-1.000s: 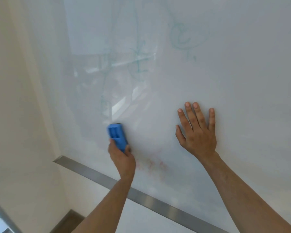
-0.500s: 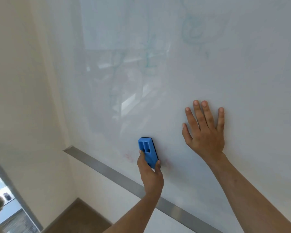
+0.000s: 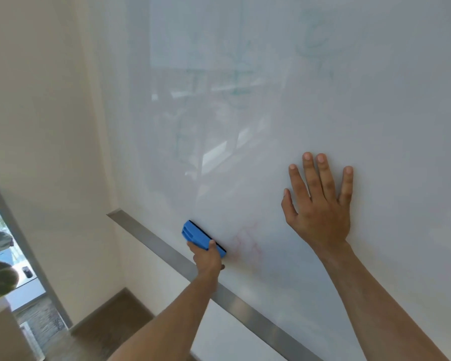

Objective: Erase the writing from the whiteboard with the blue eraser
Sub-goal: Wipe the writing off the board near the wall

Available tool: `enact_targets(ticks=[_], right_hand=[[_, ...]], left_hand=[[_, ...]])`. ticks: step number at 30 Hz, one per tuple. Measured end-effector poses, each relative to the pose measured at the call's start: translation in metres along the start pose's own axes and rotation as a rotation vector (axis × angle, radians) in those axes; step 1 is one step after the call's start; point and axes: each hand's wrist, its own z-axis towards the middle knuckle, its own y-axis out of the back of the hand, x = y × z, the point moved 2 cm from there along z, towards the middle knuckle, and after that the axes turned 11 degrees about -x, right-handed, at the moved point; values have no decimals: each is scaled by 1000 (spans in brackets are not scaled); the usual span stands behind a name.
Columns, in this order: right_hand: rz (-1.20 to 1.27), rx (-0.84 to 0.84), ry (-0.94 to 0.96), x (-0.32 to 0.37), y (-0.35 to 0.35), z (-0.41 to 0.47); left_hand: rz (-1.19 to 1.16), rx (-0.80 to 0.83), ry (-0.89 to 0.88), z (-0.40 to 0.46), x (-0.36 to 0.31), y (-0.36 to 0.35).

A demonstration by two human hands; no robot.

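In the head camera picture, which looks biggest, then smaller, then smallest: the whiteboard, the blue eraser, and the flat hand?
1. whiteboard, fills most of the view.
2. right hand, flat on the board.
3. blue eraser, partly hidden by the left hand.

One whiteboard (image 3: 323, 100), one eraser (image 3: 197, 237), two hands.

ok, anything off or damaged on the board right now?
Nothing damaged. The whiteboard carries faint green marker ghosting at upper right and a red smudge beside the blue eraser, which the left hand holds tilted near the metal bottom rail. The right hand lies flat on the board.
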Motion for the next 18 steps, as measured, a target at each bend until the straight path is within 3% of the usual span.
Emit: enact_targets(ticks=[5, 8, 11, 14, 18], right_hand=[[11, 8, 2, 0, 1, -1], [12, 11, -1, 0, 0, -2], [10, -2, -3, 0, 0, 0], [28, 5, 2, -1, 2, -1], [50, -1, 4, -3, 2, -2]], left_hand=[[37, 12, 169, 7, -3, 3], [191, -10, -104, -26, -5, -6], [295, 83, -444, -89, 18, -21], [361, 118, -560, -132, 43, -36], [339, 114, -586, -127, 45, -37]])
